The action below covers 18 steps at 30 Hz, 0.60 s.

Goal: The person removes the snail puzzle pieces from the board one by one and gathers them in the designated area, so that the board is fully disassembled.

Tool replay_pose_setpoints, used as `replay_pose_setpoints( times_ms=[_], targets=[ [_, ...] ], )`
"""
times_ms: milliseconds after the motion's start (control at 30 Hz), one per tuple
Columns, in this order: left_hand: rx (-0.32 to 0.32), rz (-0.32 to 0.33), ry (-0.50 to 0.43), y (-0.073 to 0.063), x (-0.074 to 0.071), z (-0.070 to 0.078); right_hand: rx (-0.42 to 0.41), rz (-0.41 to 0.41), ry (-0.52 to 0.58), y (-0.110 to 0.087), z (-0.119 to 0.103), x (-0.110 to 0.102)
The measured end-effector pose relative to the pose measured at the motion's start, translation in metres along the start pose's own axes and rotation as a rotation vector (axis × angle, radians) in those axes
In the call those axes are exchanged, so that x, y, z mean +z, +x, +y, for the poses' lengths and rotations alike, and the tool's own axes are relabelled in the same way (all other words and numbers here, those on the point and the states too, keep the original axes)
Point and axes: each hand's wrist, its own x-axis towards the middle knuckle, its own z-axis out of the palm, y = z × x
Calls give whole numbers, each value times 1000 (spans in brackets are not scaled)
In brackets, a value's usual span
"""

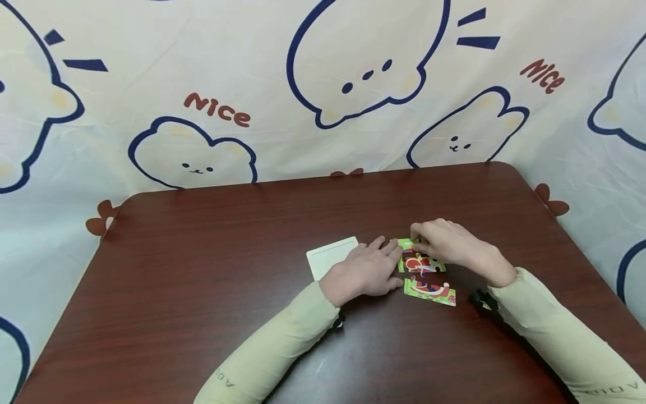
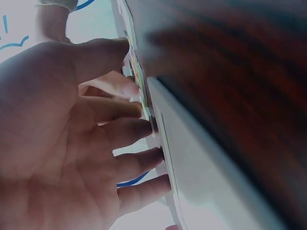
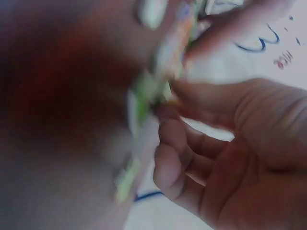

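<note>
Several colourful puzzle pieces lie together on the brown table (image 1: pixel 202 292). A joined group (image 1: pixel 423 264) sits between my hands, and a separate green piece (image 1: pixel 430 292) lies just in front of it. My left hand (image 1: pixel 367 270) lies flat with straight fingers, its tips against the group's left edge and partly over a white board (image 1: pixel 329 255). My right hand (image 1: pixel 440 242) pinches the green top piece (image 1: pixel 405 244) at the far side of the group. The right wrist view is blurred, with curled fingers (image 3: pixel 172 143) at a green piece edge (image 3: pixel 148 91). In the left wrist view, fingers (image 2: pixel 134 129) touch the board (image 2: pixel 192 163).
A cloth printed with cartoon bears and the word "Nice" (image 1: pixel 323 84) hangs behind the table and drapes down both sides. The table's left half and near edge show bare wood. Both arms wear pale green sleeves (image 1: pixel 272 348).
</note>
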Motion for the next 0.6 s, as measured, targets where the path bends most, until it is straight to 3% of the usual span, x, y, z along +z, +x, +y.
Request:
replay_pose_setpoints(
  times_ms=[267,600],
  targets=[
    [0,-19,11,0,1,1,103,-58,-39,-23,39,-14],
    [-21,-39,-17,-1,0,1,7,-47,37,-17,21,-5]
  ],
)
